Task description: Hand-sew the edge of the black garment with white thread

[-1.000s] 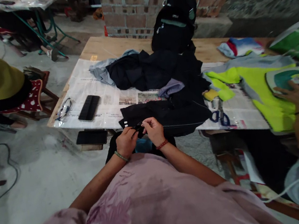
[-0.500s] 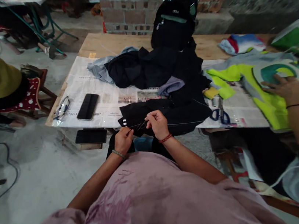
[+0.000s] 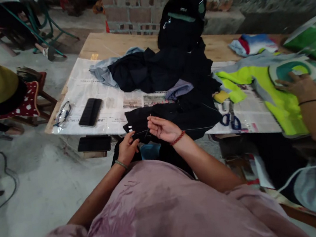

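Observation:
Black cloth [image 3: 172, 118] lies along the table's front edge, with a thin pale line running across it and small white marks near its left end. My left hand [image 3: 126, 149] is closed on the cloth's near left edge, thumb and fingers pinched together. Just to the right, my right hand [image 3: 165, 130] is raised slightly above the cloth, palm turned up. Its fingertips pinch what looks like a thin sewing needle [image 3: 150, 115], tip upward. Thread shows faintly between the hands. Blue-handled scissors [image 3: 231, 120] lie to the right of the cloth.
Phones [image 3: 91, 112] and glasses [image 3: 62, 113] lie at the left. Dark garments [image 3: 139, 72] and a black backpack [image 3: 181, 23] are behind. At right, a co-worker's hand [image 3: 303, 88] holds an iron [image 3: 281, 71] on a yellow-green garment [image 3: 288, 114]. Another person sits at left.
My right hand has turned palm up and lifted a little away from the cloth, moving slightly left. My left hand has shifted slightly left and down. The co-worker's iron has moved slightly.

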The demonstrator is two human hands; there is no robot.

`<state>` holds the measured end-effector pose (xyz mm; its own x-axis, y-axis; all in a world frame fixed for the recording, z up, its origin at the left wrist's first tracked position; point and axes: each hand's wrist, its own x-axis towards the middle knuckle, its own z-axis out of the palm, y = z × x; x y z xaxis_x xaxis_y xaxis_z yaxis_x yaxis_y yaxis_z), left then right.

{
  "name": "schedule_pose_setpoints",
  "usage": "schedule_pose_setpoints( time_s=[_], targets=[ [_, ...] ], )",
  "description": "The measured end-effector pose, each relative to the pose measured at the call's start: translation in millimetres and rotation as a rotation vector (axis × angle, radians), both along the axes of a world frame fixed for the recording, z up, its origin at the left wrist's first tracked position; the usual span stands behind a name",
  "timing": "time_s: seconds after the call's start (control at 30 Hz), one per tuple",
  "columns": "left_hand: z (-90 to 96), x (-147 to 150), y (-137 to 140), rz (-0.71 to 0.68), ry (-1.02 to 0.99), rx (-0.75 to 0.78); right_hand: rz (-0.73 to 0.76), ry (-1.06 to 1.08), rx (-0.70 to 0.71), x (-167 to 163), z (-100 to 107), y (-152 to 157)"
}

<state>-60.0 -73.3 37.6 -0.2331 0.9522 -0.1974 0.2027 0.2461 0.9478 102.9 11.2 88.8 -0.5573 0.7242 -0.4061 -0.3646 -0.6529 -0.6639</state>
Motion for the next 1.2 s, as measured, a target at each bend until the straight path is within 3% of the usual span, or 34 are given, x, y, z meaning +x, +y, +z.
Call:
schedule_pose_setpoints(
  time_s=[0.1, 0.2, 0.33, 0.4, 0.47, 0.63, 0.97, 1.07, 1.2],
  targets=[
    [3.6, -0.7, 0.8, -0.008, -0.116, -0.12, -0.206, -0.07, 0.292, -6.6, 1.9, 11.0],
    [5.2, -3.4, 0.3, 0.004, -0.19, -0.188, -0.43, -0.324, 0.785, -7.8, 3.9, 17.6],
    [4.7, -6.7, 1.0, -0.005, -0.249, -0.18, -0.442, -0.708, 1.381, 4.1, 10.5, 22.1],
    [4.1, -7.1, 2.0, -0.001, -0.274, -0.157, -0.456, -0.802, 1.526, 10.5, 13.1, 24.0],
    [3.7, -6.9, 2.8, 0.002, -0.3, -0.147, -0.495, -0.843, 1.581, 15.2, 14.6, 25.4],
    [3.7, -7.7, 2.6, -0.005, -0.328, -0.155, -0.558, -0.784, 1.47, 21.2, 19.6, 23.9],
    [2.0, -12.5, 0.4, -0.007, -0.306, -0.149, -0.681, -0.381, 0.822, 20.9, 20.9, 29.8],
    [0.3, -15.3, -1.9, -0.009, -0.302, -0.156, -0.564, -0.244, 0.574, 33.9, 11.4, 16.2],
    [-3.2, -18.6, -3.3, -0.009, -0.308, -0.13, -0.172, -0.133, 0.253, 56.5, -24.4, -34.3]
  ],
)
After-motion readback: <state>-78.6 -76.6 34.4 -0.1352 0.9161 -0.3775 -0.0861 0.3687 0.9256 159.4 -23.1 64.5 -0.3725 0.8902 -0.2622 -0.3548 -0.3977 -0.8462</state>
